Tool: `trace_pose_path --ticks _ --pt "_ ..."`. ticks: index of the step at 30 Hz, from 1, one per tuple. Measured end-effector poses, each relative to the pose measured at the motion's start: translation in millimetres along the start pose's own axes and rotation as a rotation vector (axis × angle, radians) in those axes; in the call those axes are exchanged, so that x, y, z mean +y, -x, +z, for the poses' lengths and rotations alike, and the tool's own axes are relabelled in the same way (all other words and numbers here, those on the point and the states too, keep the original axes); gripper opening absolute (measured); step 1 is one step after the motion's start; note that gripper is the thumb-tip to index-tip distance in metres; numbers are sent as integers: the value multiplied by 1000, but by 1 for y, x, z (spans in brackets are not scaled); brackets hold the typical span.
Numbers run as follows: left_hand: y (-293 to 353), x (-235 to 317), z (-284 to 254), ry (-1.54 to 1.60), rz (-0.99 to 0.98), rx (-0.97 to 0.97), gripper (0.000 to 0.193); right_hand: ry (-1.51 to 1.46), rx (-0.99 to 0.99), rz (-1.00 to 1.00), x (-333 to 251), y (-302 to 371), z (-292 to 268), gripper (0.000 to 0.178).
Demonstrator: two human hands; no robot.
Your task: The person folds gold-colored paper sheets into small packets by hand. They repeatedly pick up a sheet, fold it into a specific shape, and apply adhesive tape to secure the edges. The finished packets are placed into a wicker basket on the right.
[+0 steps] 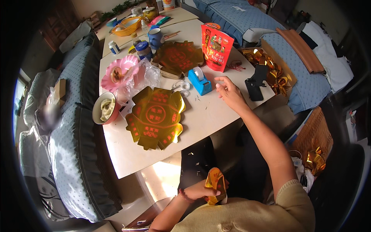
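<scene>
- Gripping the folded gold card [215, 179] just before your beige top [251, 213], your left hand [201, 189] is curled closed.
- Your right hand [230, 94], half-open near the blue tape dispenser [200, 86], seems empty, its fingertips showing small.

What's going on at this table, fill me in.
A seated person's left hand grips a folded gold piece low in front of the body. The right hand is out over the white table, beside a blue tape dispenser; I can't make out anything in it. A flat gold cutout lies near the table's front edge, with a stack of similar ones farther back. Shiny gold pieces fill a carton to the right.
</scene>
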State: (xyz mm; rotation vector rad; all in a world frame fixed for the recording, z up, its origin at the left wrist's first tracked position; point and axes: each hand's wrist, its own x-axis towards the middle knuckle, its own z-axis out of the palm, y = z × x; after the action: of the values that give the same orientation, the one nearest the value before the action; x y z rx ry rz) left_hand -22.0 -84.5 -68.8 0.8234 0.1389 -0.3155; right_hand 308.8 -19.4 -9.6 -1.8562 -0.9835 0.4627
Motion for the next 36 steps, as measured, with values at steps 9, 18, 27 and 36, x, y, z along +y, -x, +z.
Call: trace_pose_path --ticks 9,18,27,36 --pt "9 21 -9 98 51 17 62 -210 -289 459 -13 -54 -2 33" --pt "21 29 -21 188 175 -21 65 -205 -412 566 -30 -62 -3 31" --pt "25 20 -13 200 165 3 66 -322 -431 607 -19 -70 -4 29" --pt "28 18 -12 175 171 37 64 -573 -291 627 -3 -43 6 23"
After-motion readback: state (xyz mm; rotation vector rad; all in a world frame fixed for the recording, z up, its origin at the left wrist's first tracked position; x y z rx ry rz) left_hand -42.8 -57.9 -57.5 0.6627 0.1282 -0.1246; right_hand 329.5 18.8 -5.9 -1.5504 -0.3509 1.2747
